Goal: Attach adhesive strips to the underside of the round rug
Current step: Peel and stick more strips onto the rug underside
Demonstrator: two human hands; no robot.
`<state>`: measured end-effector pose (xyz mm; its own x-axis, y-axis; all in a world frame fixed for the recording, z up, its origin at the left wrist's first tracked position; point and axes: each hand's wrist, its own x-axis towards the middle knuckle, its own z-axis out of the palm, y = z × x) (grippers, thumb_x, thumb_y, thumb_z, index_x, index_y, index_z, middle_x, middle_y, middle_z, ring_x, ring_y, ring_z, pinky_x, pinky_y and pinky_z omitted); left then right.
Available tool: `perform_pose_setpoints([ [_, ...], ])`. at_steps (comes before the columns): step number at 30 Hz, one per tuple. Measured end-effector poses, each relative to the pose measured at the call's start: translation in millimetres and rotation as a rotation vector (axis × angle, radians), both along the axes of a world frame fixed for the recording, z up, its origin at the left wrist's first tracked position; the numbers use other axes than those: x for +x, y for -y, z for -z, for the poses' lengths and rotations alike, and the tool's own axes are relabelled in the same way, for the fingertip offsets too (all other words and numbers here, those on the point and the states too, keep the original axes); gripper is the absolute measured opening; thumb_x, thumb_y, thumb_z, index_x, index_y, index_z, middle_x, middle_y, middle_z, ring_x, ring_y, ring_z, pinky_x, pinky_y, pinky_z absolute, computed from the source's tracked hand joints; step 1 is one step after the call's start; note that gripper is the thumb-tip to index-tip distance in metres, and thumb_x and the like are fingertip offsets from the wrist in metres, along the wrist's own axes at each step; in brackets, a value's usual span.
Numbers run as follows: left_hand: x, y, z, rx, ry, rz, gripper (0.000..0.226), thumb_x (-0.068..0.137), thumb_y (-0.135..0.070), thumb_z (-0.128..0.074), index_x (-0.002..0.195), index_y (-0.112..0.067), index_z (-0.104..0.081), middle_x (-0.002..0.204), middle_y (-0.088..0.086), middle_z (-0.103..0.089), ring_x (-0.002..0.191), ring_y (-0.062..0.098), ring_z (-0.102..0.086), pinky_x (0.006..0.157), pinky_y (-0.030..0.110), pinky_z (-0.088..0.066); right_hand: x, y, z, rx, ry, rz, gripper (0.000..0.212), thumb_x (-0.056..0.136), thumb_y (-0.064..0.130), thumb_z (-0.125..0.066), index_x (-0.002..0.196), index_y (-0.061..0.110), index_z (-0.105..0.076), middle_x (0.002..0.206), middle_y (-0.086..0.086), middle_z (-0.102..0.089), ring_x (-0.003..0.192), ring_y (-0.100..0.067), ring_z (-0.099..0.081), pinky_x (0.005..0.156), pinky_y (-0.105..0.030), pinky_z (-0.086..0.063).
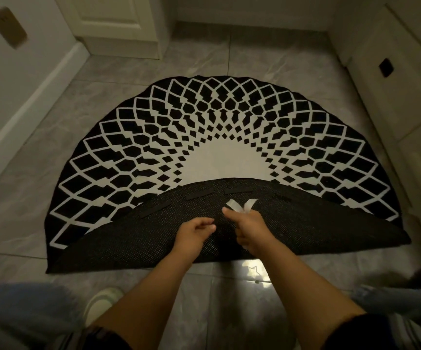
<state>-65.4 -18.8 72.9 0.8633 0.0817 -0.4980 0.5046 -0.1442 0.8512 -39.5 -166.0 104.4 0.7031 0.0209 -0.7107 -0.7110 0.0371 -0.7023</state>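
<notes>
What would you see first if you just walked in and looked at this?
The big round black-and-white rug with a swirling diamond pattern lies on the grey tiled floor, its near edge folded over to show the dark mesh underside. Over that flap, the right hand holds white paper strips, and the left hand is beside it. Three black adhesive strips sit along the flap's far edge.

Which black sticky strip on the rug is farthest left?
Find the round rug on the tiled floor, its near edge folded over to show the dark underside. Three black strips follow that curved edge. The leftmost strip is the most slanted, left of the left hand.
</notes>
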Motion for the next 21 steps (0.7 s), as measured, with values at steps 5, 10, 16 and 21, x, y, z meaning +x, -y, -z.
perform_pose_setpoints([
  [5, 5, -7, -5, 0.329, 0.199, 0.191, 0.023, 0.085, -0.007, -0.068, 0.108, -0.010, -0.070, 0.085, -0.012, -0.051, 0.076, -0.003, -0.052, 0.068, -0.002, -0.038, -2, 1, 3, -0.083, 0.019, -0.053, 0.022, 0.084, 0.022, -0.072, 0.079, 0.015, -0.052, 0.055, 0.002, -0.039, 0.041, -0.009, -0.035, 0.039, -0.023, -0.026],
  [10, 4, -12, -7, 0.476, 0.279, 0.321, 0.026, 0.084, -0.016, -0.071, 0.110, -0.015, -0.071, 0.089, -0.007, -0.052, 0.085, 0.007, -0.053, 0.069, 0.005, -0.033, -3, 1, 7, -0.118, 0.019, -0.059, 0.016, 0.084, 0.016, -0.071, 0.083, 0.011, -0.055, 0.058, -0.001, -0.043, 0.043, -0.011, -0.038, 0.039, -0.022, -0.030],
  [16, 2, -11, -8, 0.479, 0.325, 0.315, 0.027, 0.082, -0.017, -0.072, 0.109, -0.018, -0.071, 0.094, -0.004, -0.056, 0.085, 0.004, -0.052, 0.072, 0.002, -0.034, -2, 3, 14, -0.174, 0.015, -0.074, 0.015, 0.083, 0.015, -0.071, 0.085, 0.009, -0.057, 0.065, -0.005, -0.048, 0.050, -0.014, -0.042, 0.042, -0.023, -0.032],
  [21, 3, -10, -5, 0.453, 0.320, 0.300, 0.022, 0.083, -0.010, -0.070, 0.104, -0.016, -0.074, 0.091, -0.004, -0.058, 0.077, -0.004, -0.051, 0.072, -0.001, -0.036, -2, 3, 17, -0.171, -0.001, -0.073, 0.014, 0.085, 0.014, -0.069, 0.088, 0.009, -0.056, 0.058, -0.003, -0.042, 0.044, -0.012, -0.036, 0.037, -0.020, -0.029],
])
